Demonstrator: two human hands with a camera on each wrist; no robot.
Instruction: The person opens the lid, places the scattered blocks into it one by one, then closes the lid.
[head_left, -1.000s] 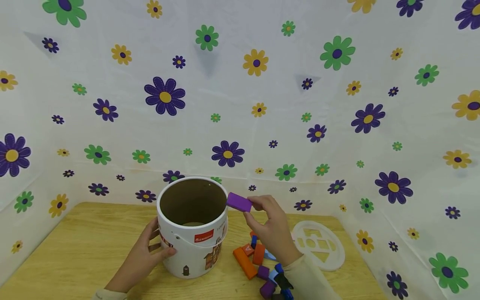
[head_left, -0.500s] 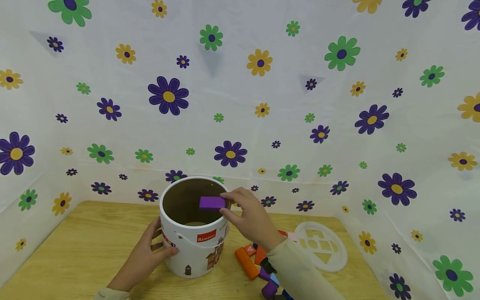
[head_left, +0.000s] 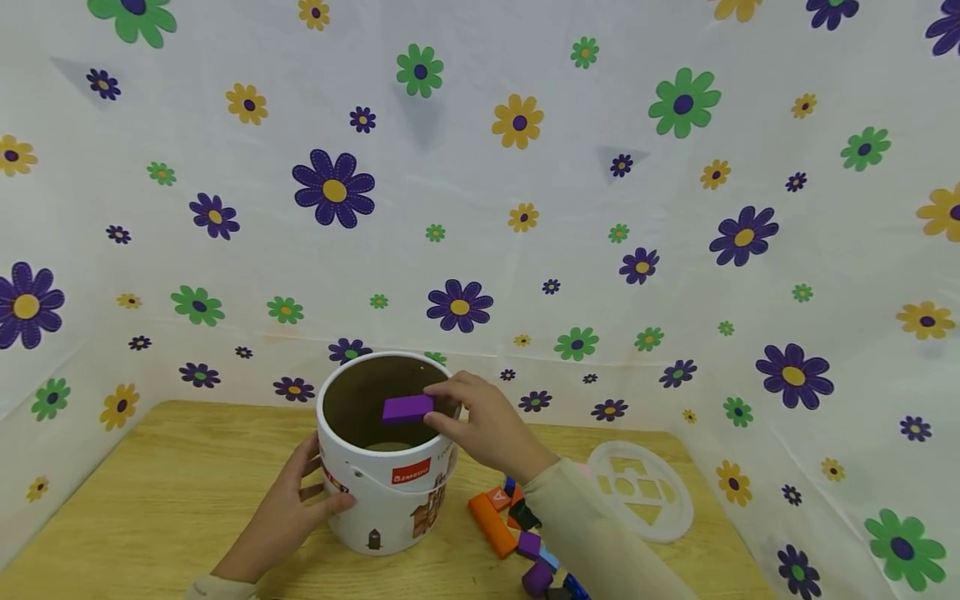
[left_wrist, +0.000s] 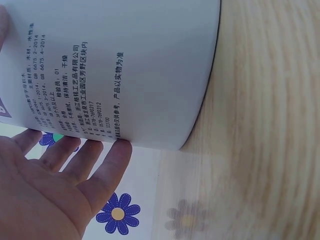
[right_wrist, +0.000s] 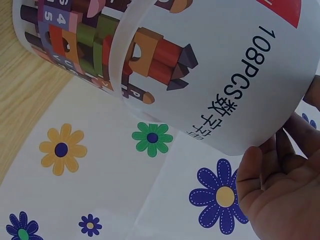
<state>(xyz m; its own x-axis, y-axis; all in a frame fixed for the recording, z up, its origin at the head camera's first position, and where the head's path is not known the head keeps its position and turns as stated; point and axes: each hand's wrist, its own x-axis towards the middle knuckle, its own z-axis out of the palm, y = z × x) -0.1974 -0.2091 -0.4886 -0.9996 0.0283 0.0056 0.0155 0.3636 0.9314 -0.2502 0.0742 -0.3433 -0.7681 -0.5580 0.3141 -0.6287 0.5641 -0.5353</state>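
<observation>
Head view: a purple block (head_left: 407, 408) is held over the open mouth of a white bucket (head_left: 386, 504), its long axis running nearly parallel to the far edge of the table (head_left: 195, 475). The free end points toward the table's left edge; the thumb and fingers of the right hand (head_left: 491, 421) pinch the other end. The left hand (head_left: 288, 504) has its fingers spread against the bucket's wall, tips touching it, as the left wrist view also shows. The bucket stands upright on the pale, grained wood. Between it and the table's right edge lie loose blocks (head_left: 492, 525), orange, purple and blue among them, near a pale sleeve (head_left: 600, 533). A white disc (head_left: 678, 512) with cut-out shapes lies toward the far right corner. Flower-printed white cloth (head_left: 390, 267) rises beyond the far edge and along both sides.
</observation>
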